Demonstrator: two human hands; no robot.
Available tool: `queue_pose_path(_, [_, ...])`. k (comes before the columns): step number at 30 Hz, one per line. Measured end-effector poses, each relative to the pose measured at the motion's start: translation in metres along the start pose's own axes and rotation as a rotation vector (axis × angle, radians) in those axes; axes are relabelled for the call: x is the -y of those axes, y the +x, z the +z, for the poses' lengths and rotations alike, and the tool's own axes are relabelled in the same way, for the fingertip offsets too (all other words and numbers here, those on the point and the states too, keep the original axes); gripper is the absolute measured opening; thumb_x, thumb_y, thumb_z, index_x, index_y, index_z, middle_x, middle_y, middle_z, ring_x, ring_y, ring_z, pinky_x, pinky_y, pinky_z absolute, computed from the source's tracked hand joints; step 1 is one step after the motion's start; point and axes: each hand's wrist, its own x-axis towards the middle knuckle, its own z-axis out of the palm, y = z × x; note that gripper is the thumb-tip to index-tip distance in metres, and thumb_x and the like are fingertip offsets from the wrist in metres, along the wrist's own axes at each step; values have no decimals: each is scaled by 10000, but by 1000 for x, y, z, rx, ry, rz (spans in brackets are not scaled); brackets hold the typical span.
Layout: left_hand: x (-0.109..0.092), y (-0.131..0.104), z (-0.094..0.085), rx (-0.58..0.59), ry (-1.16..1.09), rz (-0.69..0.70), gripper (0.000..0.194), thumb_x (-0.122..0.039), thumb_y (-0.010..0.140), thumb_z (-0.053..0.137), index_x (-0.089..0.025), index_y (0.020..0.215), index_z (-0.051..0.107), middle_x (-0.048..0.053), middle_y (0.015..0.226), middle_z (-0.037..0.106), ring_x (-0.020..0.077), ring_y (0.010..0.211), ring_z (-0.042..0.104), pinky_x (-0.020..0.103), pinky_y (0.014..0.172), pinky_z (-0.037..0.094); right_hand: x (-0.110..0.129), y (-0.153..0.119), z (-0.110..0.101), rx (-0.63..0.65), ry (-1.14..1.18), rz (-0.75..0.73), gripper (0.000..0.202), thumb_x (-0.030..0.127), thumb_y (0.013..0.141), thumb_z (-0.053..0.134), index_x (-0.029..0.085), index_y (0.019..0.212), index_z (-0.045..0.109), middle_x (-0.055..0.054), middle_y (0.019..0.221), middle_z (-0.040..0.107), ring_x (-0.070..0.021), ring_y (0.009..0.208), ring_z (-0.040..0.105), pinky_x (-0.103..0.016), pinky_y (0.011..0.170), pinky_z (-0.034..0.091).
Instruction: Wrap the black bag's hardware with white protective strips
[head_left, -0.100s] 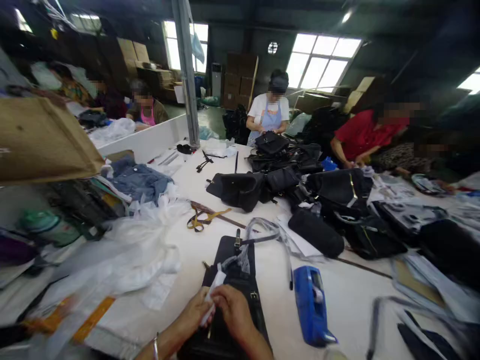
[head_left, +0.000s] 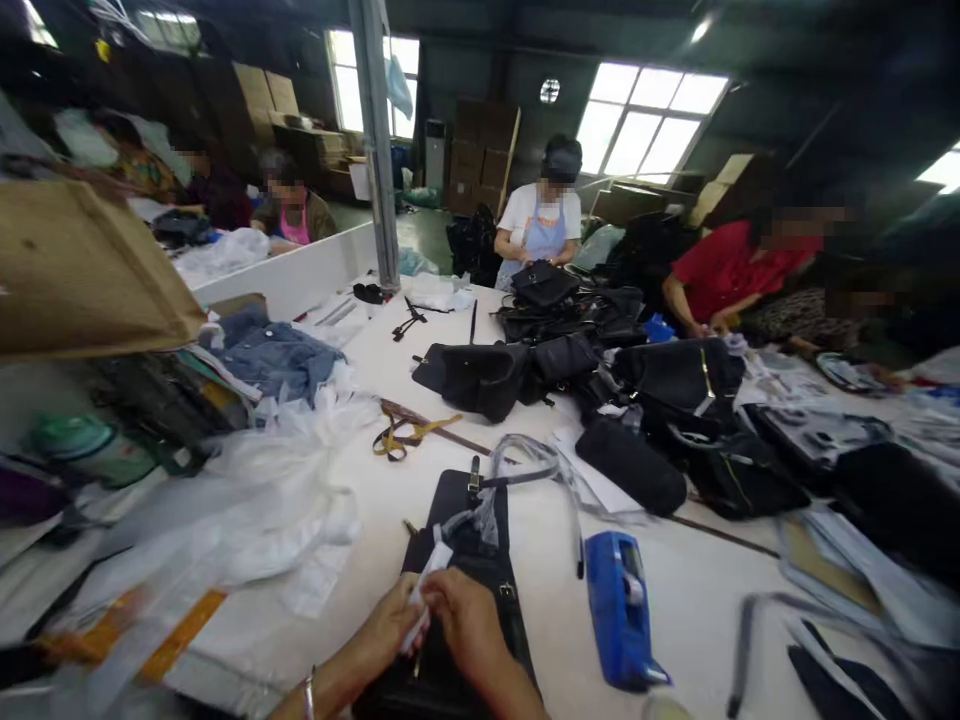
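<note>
Two hands [head_left: 469,615], one strip [head_left: 435,566], one bag [head_left: 491,562] beneath

Left grip [head_left: 397,612], lower centre: fingers curled closed, left forearm [head_left: 343,662] slanted in from bottom edge. Right grip [head_left: 459,608], placed just beside: fingers bent inward, right forearm [head_left: 504,675] angled from bottom edge.

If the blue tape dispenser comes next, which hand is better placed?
Probably the right hand: it lies nearer the tape dispenser, with the left hand farther away, gripping a white strip.
</note>
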Motion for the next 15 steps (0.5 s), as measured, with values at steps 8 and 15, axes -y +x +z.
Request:
queue_pose_path(8, [-6,8,6,-46,-11,-14,430,-607,801,525,-192,900,478,-36,613,554,84,428,470,187,394,332,-6,4,8,-149,371,252,419,143,747,543,238,1137,424,48,675,572,-147,623,585,-225,587,416])
queue_pose_path(15, [-15,17,-5,29,-430,-243,428,-604,729,634,-203,818,513,-44,499,507,71,364,380,179,356,259,-32,13,61,-179,899,298,559,619,709,617,226,1066,444,14,781,550,-73,452,450,-167,369,318])
